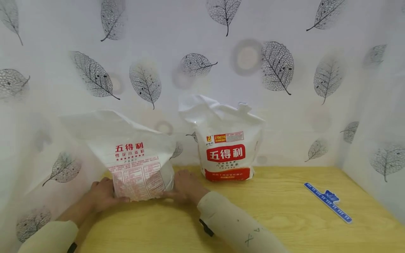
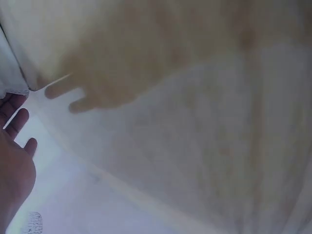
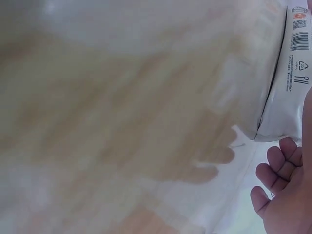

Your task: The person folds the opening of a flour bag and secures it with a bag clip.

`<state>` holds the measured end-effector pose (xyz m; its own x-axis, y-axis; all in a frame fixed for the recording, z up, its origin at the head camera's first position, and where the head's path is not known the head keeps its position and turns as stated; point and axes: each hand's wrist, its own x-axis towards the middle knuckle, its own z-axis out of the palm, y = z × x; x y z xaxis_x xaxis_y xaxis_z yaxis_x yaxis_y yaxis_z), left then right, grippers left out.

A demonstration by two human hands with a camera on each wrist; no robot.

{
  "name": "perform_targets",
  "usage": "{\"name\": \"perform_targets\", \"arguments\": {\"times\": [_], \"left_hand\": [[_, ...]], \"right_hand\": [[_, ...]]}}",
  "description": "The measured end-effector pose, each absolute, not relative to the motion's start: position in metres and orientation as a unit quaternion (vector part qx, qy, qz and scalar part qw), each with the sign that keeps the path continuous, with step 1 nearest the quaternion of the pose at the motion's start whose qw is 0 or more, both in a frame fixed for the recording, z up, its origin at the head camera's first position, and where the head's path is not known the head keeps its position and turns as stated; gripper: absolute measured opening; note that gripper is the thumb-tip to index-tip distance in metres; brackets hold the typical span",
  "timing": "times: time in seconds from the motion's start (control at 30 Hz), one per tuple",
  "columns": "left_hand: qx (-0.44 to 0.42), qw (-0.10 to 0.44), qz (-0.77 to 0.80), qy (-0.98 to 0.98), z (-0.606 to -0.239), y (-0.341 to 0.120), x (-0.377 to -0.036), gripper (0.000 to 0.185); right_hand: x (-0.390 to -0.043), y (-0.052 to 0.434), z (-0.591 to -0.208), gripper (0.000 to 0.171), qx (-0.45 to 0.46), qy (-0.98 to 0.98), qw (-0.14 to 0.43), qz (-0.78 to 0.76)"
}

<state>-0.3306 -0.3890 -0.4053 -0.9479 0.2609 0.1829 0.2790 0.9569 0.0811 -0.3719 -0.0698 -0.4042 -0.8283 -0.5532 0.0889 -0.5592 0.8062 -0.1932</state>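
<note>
A white flour bag (image 1: 139,182) with red print stands at the left of the table, its loose top leaning to the left. My left hand (image 1: 102,196) grips its lower left side, with the thumb across the front of the base. On the opposite lower side my right hand (image 1: 185,186) holds the bag, thumb along the bottom front. In the right wrist view, curled fingers (image 3: 278,170) lie at the bottom edge of the bag's barcoded side (image 3: 292,107). The left wrist view shows fingers (image 2: 18,122) against the bag's lower corner (image 2: 9,73).
A second white flour bag (image 1: 226,154) with red labels stands upright to the right, near the back. Further right lies a blue clip-shaped bar (image 1: 329,202) on the wooden table (image 1: 278,211). A leaf-patterned white sheet (image 1: 246,84) hangs behind and at both sides.
</note>
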Motion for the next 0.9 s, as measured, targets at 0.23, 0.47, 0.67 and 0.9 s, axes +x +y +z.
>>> {"name": "perform_targets", "arguments": {"times": [0.23, 0.47, 0.67, 0.9], "left_hand": [[-0.174, 0.141, -0.063, -0.973, -0.411, -0.385, -0.323, 0.075], [-0.16, 0.11, -0.094, -0.976, -0.416, -0.38, -0.318, 0.081], [-0.125, 0.056, -0.172, -0.975, -0.416, -0.38, -0.314, 0.078], [-0.121, 0.07, -0.196, -0.971, -0.417, -0.373, -0.308, 0.074]], "right_hand": [[-0.365, -0.058, -0.405, 0.072, 0.337, -0.937, 0.046, 0.076], [-0.364, -0.049, -0.41, 0.064, 0.357, -0.929, 0.053, 0.083], [-0.36, -0.048, -0.411, 0.075, 0.348, -0.933, 0.062, 0.064], [-0.352, -0.044, -0.412, 0.093, 0.325, -0.942, 0.084, 0.029]]}}
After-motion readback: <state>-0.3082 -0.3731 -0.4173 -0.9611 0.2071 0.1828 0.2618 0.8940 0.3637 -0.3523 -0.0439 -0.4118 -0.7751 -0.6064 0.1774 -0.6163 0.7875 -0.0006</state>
